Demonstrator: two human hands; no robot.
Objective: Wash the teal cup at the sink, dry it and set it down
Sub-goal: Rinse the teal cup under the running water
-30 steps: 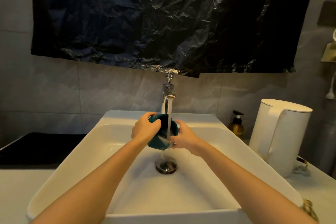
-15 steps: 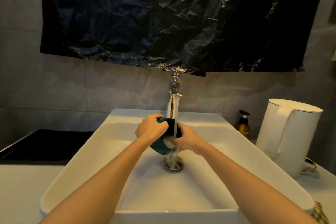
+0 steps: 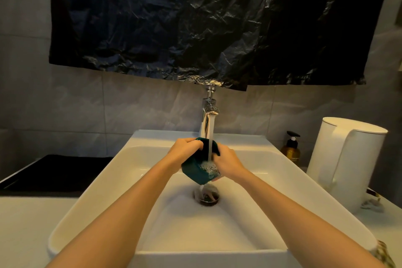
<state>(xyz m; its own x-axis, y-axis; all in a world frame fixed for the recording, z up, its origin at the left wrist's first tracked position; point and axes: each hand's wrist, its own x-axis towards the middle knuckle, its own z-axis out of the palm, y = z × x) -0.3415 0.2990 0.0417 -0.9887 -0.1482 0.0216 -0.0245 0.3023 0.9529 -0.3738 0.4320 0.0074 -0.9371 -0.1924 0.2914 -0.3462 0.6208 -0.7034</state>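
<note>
A crumpled black plastic sheet (image 3: 217, 24) hangs across the grey tiled wall (image 3: 71, 104). On the white tabletop (image 3: 24, 224), to the right, stands a tall white electric kettle (image 3: 345, 163), handle facing left. An amber pump bottle (image 3: 290, 148) with a black top sits just behind it. A flat black panel (image 3: 52, 172) lies at far left.

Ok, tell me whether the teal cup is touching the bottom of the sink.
Apart. The head view shows the teal cup held up by the left hand and right hand, with bare basin of the sink and the drain visible beneath it.
</note>
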